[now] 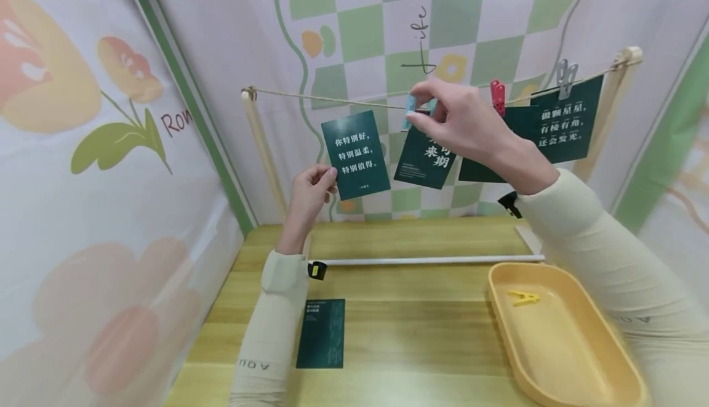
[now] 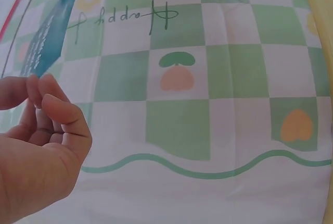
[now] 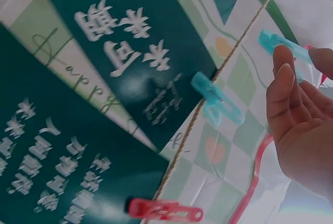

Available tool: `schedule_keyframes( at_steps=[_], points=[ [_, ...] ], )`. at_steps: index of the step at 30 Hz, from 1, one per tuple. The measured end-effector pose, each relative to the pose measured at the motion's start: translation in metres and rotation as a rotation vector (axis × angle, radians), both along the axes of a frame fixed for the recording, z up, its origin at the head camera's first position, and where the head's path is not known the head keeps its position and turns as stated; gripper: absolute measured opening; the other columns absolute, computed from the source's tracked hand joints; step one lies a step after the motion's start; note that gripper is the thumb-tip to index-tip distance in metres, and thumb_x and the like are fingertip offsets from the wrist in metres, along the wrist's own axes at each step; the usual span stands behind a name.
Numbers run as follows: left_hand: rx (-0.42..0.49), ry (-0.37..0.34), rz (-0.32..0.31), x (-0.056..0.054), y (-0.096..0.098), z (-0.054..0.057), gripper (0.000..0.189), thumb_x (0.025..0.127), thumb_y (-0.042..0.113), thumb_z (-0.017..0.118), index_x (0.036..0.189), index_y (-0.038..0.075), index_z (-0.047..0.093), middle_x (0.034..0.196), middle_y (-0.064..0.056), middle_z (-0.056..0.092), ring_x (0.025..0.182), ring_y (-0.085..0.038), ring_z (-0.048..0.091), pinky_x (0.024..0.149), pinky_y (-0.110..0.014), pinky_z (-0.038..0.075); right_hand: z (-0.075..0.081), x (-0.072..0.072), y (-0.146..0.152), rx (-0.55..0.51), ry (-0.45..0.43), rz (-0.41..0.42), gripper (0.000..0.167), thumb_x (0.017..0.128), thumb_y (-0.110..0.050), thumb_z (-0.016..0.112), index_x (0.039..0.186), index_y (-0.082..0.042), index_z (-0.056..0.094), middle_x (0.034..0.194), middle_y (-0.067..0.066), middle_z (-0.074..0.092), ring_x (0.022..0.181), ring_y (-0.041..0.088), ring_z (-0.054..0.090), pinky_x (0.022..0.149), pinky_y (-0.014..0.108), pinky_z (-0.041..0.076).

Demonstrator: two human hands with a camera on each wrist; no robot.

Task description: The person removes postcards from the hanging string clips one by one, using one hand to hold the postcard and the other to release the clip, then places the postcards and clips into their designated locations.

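My left hand pinches the edge of a dark green card with white writing, held up below a twine line. In the left wrist view the card slants away from the fingertips. Between thumb and fingers, my right hand holds a light blue clothespin near the line; the right wrist view shows this clothespin apart from the twine. Beside it, another green card hangs from a second blue clothespin, partly hidden by my right hand in the head view.
More cards hang to the right under a red clothespin and a grey clothespin. Wooden posts carry the line, with a white bar low between them. A yellow tray holds a yellow clothespin. Another card lies on the table.
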State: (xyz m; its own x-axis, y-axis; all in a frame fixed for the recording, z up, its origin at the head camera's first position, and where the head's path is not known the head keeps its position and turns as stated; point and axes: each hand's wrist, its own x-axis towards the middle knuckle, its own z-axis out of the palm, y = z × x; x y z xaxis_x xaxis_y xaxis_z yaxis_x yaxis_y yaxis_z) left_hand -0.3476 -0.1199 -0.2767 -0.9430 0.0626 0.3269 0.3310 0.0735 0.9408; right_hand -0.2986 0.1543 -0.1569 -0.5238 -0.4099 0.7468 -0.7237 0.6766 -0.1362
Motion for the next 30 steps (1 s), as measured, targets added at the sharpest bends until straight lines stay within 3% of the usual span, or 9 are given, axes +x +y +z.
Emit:
schedule_keyframes(
  at_steps=[11,20,24,30],
  points=[
    [-0.016,-0.032,-0.002,0.020,-0.016,0.001,0.015,0.100,0.019,0.058,0.100,0.004,0.062,0.076,0.000,0.058,0.068,-0.013,0.056,0.057,-0.020,0.042,-0.032,0.013,0.025,0.050,0.011,-0.045,0.032,0.089,-0.014,0.072,0.119,-0.003,0.065,0.092,0.009,0.072,0.063,0.011,0.057,0.055,0.016,0.042],
    [-0.091,-0.037,-0.009,0.033,-0.034,-0.011,0.016,0.099,0.019,0.058,0.099,0.003,0.062,0.075,-0.001,0.060,0.070,-0.015,0.058,0.058,-0.022,0.045,-0.058,0.024,0.036,0.092,0.026,0.010,0.033,0.083,-0.009,0.077,0.114,-0.005,0.068,0.085,0.004,0.072,0.057,0.003,0.051,0.054,0.012,0.040],
    [-0.138,-0.023,-0.031,0.038,-0.037,-0.018,0.016,0.099,0.021,0.058,0.096,0.005,0.063,0.075,-0.003,0.063,0.069,-0.016,0.060,0.060,-0.026,0.049,-0.076,0.027,0.044,0.101,0.017,0.047,0.035,0.080,-0.006,0.079,0.112,-0.006,0.068,0.090,0.004,0.073,0.060,0.001,0.053,0.053,0.010,0.041],
    [-0.220,-0.028,-0.062,0.046,-0.040,-0.027,0.017,0.100,0.021,0.057,0.096,0.006,0.063,0.078,-0.006,0.064,0.069,-0.017,0.062,0.059,-0.027,0.050,-0.104,0.032,0.056,0.159,-0.050,0.045,0.033,0.079,-0.007,0.080,0.110,-0.008,0.068,0.091,0.004,0.074,0.062,-0.003,0.055,0.053,0.013,0.045]
  ],
)
